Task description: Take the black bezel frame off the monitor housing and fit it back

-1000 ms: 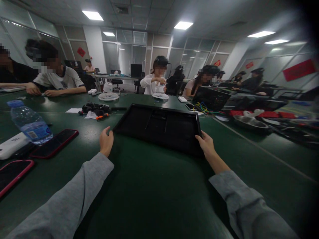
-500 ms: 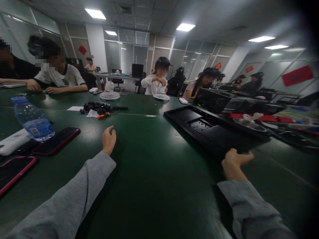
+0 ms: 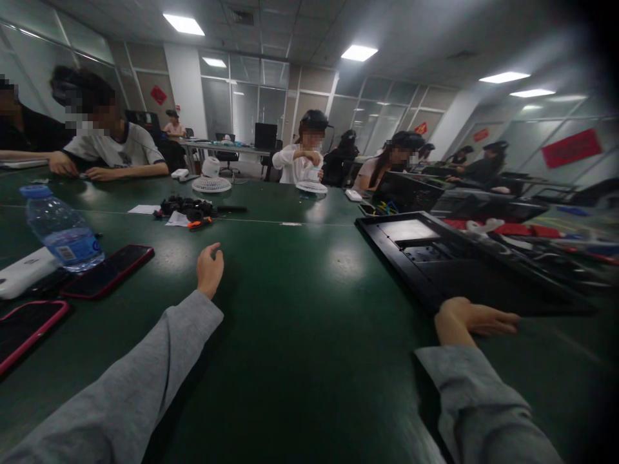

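Currently, a black monitor housing (image 3: 464,270) is being supported at the right of the green worktop (image 3: 309,335), its recessed side being turned upward. The right hand (image 3: 476,320) is being held at its near edge, the fingers being stretched out to the right, open rather than wrapped around the rim; whether the edge is being pressed cannot be told. The left hand (image 3: 209,270) is being held well apart from the housing, its fingers being left open and loosely curved. On the left, a red-edged smartphone (image 3: 113,270) is being overlapped in view by a blue-capped water bottle (image 3: 62,235), and a pink-cased smartphone (image 3: 29,332) is being cut off by the view's edge. At the far middle, a white fan (image 3: 312,183) is being handled by a seated co-worker (image 3: 290,164).
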Demonstrator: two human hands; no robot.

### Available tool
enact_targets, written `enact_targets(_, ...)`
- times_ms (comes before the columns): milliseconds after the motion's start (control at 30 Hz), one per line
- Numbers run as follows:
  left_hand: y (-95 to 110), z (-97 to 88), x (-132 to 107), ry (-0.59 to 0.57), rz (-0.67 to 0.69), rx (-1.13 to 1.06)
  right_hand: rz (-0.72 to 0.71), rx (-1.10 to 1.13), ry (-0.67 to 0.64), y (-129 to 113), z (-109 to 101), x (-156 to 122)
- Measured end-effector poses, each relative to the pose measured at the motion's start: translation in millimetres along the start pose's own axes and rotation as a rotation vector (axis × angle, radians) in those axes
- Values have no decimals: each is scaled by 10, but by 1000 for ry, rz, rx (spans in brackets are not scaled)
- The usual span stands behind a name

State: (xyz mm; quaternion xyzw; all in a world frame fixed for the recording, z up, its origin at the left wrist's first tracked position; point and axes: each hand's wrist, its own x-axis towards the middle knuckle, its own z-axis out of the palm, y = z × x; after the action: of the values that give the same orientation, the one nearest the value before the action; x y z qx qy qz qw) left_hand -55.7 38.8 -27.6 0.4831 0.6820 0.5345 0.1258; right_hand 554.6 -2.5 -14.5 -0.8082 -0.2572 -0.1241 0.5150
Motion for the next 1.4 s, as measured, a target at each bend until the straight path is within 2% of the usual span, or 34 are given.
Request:
enact_targets(67, -1, -3, -1, -2, -6, 1, 381, 52, 130, 0, -12, 32)
enact_targets(100, 2, -5, -2, -3, -9, 1, 458, 75, 163, -16, -23, 36)
enact_targets(133, 6, -7, -3, -6, -10, -1, 435, 87, 169, -42, -36, 29)
enact_targets(300, 46, -18, -15, -14, -5, -12, 177, 103, 206, -299, -142, -136)
enact_targets(367, 51, -19, -17, -6, 2, -8, -40, 116, 238, -453, -196, -236)
enact_targets(433, 47, -18, -17, -4, 8, -3, -340, 121, 259, -609, -233, -330)
enact_targets(500, 41, -16, -18, -9, 7, 0, -565, 91, 212, -741, -232, -408)
enact_targets(600, 45, -15, -19, -12, -4, -9, -752, 38, 85, -875, -159, -498)
enact_targets(733, 74, -13, -17, 34, 3, -17, -970, 177, 116, -1013, -74, -630)
enact_targets(767, 82, -12, -16, 63, 9, -8, -970, 220, 122, -1050, -73, -668)
enact_targets(833, 96, -12, -18, 119, 20, 2, -885, 297, 68, -1114, -90, -737)
enact_targets(933, 119, -17, -29, 161, 30, -35, -705, 393, -112, -1151, -93, -786)
enact_targets(1000, 141, -25, -41, 165, 40, -74, -652, 410, -232, -1125, -53, -786)
enact_targets(1100, 186, -41, -58, 98, 37, -166, -594, 392, -373, -1041, 57, -778)
enact_targets(1233, 231, -48, -67, -88, 11, -326, -503, 309, -394, -888, 244, -752)
enact_targets(1333, 209, -40, -55, -101, -28, -321, -495, 172, -448, -726, 428, -682)
enact_targets(1400, 169, -35, -37, -94, -68, -278, -477, 182, -553, -601, 559, -624)
